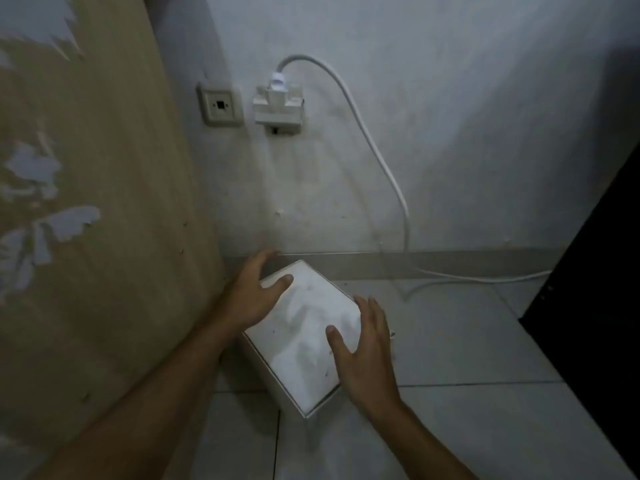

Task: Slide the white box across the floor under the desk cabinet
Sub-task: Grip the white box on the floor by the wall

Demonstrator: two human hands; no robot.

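Both forearms are reaching forward, left hand (256,292) and right hand (363,348) spread apart, flanking the white box (304,327) on the floor (467,341), fingers open.

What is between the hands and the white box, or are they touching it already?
Nothing visible. The left hand and the right hand both rest on the white box, one at each side, with thumbs on its top. It sits on the tiled floor.

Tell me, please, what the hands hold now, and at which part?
The white box, on the floor. The left hand is at its far left edge and the right hand at its right edge, thumbs on top. Both hands are open, with no closed grasp.
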